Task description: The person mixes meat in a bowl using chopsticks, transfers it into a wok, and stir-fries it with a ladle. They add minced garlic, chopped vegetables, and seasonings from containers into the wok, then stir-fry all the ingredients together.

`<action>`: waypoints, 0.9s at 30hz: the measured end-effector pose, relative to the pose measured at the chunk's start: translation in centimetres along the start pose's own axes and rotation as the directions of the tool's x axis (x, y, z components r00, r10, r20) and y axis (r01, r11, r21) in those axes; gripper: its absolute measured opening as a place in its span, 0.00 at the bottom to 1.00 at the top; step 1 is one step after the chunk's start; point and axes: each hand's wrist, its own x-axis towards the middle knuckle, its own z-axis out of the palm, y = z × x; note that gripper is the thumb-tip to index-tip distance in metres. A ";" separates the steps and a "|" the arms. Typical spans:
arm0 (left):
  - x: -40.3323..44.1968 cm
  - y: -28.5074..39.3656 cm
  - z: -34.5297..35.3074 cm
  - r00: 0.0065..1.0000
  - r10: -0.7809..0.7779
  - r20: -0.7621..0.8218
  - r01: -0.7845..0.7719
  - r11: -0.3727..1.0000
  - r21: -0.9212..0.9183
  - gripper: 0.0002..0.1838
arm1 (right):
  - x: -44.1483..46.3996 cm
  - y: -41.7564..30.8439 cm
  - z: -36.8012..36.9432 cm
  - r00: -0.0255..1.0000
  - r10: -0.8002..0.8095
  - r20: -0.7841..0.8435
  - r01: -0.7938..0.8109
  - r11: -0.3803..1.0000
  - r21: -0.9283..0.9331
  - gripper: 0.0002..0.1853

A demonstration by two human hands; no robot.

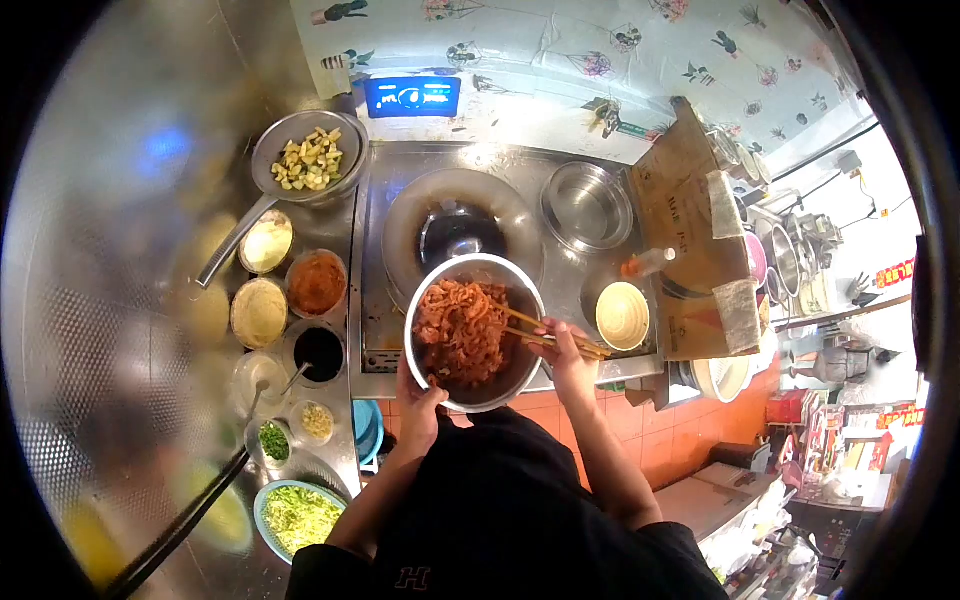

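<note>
A round metal bowl (520, 372) of reddish-brown sliced meat (458, 322) is held in front of my body, at the near edge of the wok. My left hand (418, 412) grips its left rim, thumb on top. In my right hand (568, 362) is a pair of chopsticks (592, 349), their tips reaching into the meat. Just beyond the bowl, the wok (402, 225) sits on the metal stove with dark, shiny liquid at its bottom. The bowl covers the wok's near edge.
On the left counter stand a strainer (265, 168) with diced pieces, several seasoning tubs, a ladle (195, 510) and a basket of shredded greens (303, 518). A metal pan (588, 205), a cream-coloured bowl (622, 316), a bottle (650, 262) and a cardboard box (690, 230) are right of the wok.
</note>
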 end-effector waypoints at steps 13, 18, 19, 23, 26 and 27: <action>0.5 0.4 -0.1 0.998 -0.049 0.028 0.050 0.998 -0.039 0.47 | 1.4 1.8 -2.0 0.996 0.069 0.058 -0.084 0.943 0.323 0.14; 1.4 -0.7 -2.0 0.997 -0.077 -0.007 0.076 0.997 -0.027 0.44 | 1.7 1.7 -2.7 0.995 0.045 0.093 -0.078 0.917 0.391 0.14; 1.5 -0.7 -1.9 0.996 -0.082 -0.021 0.082 0.996 -0.036 0.44 | 1.8 1.3 -2.7 0.994 0.035 0.104 -0.073 0.917 0.392 0.14; 2.0 0.0 -0.9 0.991 -0.106 -0.086 0.100 0.992 -0.074 0.41 | 2.4 -1.0 -2.5 0.984 -0.049 0.174 -0.021 0.925 0.379 0.15; 2.6 -1.1 -1.8 0.992 -0.105 -0.071 0.099 0.992 -0.079 0.39 | 2.9 -3.7 -2.3 0.986 -0.053 0.157 0.000 0.948 0.319 0.16; 3.0 -1.4 -2.1 0.994 -0.096 -0.045 0.093 0.993 -0.074 0.38 | 3.3 -4.5 -2.3 0.985 -0.056 0.164 0.005 0.956 0.294 0.16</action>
